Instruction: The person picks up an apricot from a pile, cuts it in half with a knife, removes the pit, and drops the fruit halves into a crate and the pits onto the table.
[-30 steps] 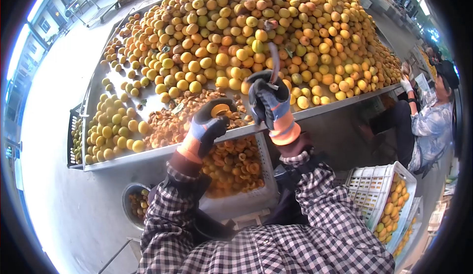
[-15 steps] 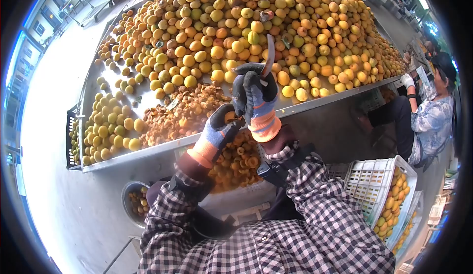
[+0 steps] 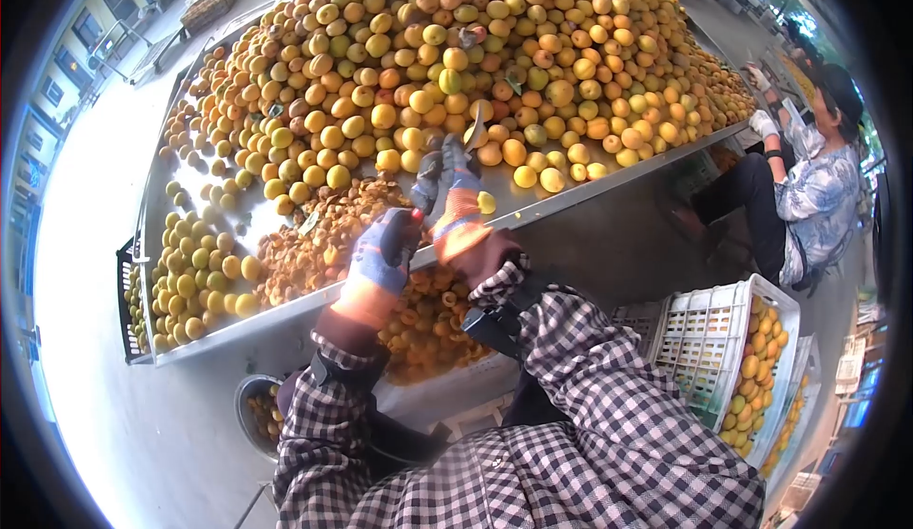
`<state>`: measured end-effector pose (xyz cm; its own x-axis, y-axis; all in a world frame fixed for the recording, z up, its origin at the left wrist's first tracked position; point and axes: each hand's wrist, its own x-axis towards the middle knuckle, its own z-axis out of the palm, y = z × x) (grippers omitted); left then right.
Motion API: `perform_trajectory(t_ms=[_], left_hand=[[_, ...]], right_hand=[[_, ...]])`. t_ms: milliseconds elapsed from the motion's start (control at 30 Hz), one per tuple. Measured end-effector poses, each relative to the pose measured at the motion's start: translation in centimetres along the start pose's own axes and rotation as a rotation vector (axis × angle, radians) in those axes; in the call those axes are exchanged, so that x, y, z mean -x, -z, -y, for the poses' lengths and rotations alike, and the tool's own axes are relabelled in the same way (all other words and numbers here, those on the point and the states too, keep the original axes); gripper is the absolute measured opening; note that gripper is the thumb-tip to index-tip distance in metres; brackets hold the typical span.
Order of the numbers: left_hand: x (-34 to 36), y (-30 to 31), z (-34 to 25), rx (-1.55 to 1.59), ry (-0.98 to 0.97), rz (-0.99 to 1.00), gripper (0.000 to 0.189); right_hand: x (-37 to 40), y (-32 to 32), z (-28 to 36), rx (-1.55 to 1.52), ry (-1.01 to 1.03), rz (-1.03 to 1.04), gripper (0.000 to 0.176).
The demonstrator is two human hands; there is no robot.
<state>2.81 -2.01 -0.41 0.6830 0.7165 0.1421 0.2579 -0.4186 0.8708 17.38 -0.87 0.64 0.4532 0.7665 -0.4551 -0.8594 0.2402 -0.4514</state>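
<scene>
My right hand (image 3: pixel 455 201), in a grey and orange glove, is shut on a small knife (image 3: pixel 475 132) whose curved blade points up towards a big heap of apricots (image 3: pixel 495 44) on a metal table (image 3: pixel 238 325). My left hand (image 3: pixel 382 258), gloved the same way, hangs with curled fingers at the table's front edge, just left of the right hand. Whether the left hand holds anything is hidden. Under both hands stands a white crate of halved apricots (image 3: pixel 433 315).
A brown pile of pits (image 3: pixel 314 244) lies on the table left of my hands, with yellow-green fruit (image 3: pixel 195 272) beyond. A metal bowl (image 3: pixel 255 413) sits on the floor. At the right stand a white crate (image 3: pixel 709 339) and a seated person (image 3: pixel 808 182).
Both hands moved left and down towards the table edge. The apricot piece seen in my left hand before no longer shows. The knife stays in my right hand.
</scene>
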Motion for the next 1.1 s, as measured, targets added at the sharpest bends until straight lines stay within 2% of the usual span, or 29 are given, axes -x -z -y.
perform_trajectory(t_ms=[67, 133, 200, 233, 267, 333, 367, 433, 500, 533, 600, 667, 733, 800, 867, 900, 967, 1000, 1067, 1100], left_hand=[[-0.1, 0.0, 0.4, -0.014, -0.075, -0.068, 0.041], [-0.3, 0.1, 0.2, 0.018, -0.071, -0.06, 0.041], [-0.5, 0.7, 0.0, -0.108, 0.023, -0.158, 0.03], [-0.5, 0.4, 0.6, -0.255, 0.106, -0.318, 0.021], [-0.8, 0.9, 2.7, -0.299, 0.146, -0.372, 0.021], [-0.7, 2.7, 2.2, -0.563, 0.36, -0.322, 0.022], [-0.7, 3.1, 1.8, -0.561, 0.361, -0.323, 0.022], [-1.0, 3.9, -0.2, -0.623, 0.451, -0.273, 0.022], [-0.7, 4.1, 0.3, -0.618, 0.387, -0.253, 0.022], [-0.6, 4.2, 0.5, -0.616, 0.319, -0.229, 0.024], [0.1, 3.7, 0.1, -0.275, 0.14, -0.182, 0.02], [0.7, 2.5, 1.9, 0.014, 0.239, 0.047, 0.017], [0.9, 2.1, -1.6, -0.033, 0.128, 0.227, 0.019], [1.4, 0.6, -0.5, 0.086, 0.048, 0.266, 0.019], [1.5, 0.5, -1.0, 0.179, 0.018, 0.255, 0.02], [1.4, 0.6, -1.1, 0.179, 0.016, 0.243, 0.02], [1.1, 1.1, -1.2, 0.112, -0.111, 0.194, 0.02], [1.0, 1.2, -1.1, 0.11, -0.107, 0.186, 0.02], [0.6, 1.2, -0.5, 0.199, -0.024, 0.101, 0.019], [0.4, 1.1, 0.0, 0.269, 0.009, 0.059, 0.019]], right_hand=[[-1.0, 0.8, -0.7, -0.044, 0.007, 0.017, 0.022], [-0.5, -0.2, -0.4, -0.051, -0.057, -0.117, 0.017], [-0.1, -0.5, 0.0, -0.007, 0.124, -0.02, 0.014], [0.4, -0.6, 0.5, 0.07, 0.261, 0.062, 0.01], [0.1, -0.6, 1.0, 0.069, 0.265, 0.061, 0.01], [-0.8, -0.5, 2.0, 0.217, 0.377, 0.118, 0.005], [-0.9, -0.1, 2.6, 0.269, 0.338, 0.193, 0.006], [-0.5, 0.2, 4.0, 0.361, 0.332, 0.195, 0.006], [-0.3, 0.1, 5.4, 0.524, 0.325, 0.162, 0.004], [-1.8, 1.1, 5.5, 0.6, 0.417, 0.173, 0.004], [-5.5, 3.6, 6.1, 0.764, 0.739, 0.247, 0.009], [-3.8, 3.8, 9.4, 1.484, 0.85, 0.002, 0.024], [-4.7, 4.5, 10.8, 1.945, 0.696, -0.272, 0.046], [-6.3, 6.4, 11.4, 2.156, 0.641, -0.306, 0.051], [-6.7, 6.9, 11.9, 2.299, 0.419, -0.252, 0.059], [-6.6, 6.6, 12.1, 2.29, 0.387, -0.268, 0.059], [-6.5, 6.1, 12.3, 2.257, 0.333, -0.27, 0.059], [-6.2, 6.1, 12.3, 2.204, 0.422, -0.288, 0.056], [-7.0, 6.0, 12.7, 1.964, 0.42, -0.211, 0.048], [-6.3, 5.4, 12.8, 1.78, 0.438, -0.099, 0.042]])
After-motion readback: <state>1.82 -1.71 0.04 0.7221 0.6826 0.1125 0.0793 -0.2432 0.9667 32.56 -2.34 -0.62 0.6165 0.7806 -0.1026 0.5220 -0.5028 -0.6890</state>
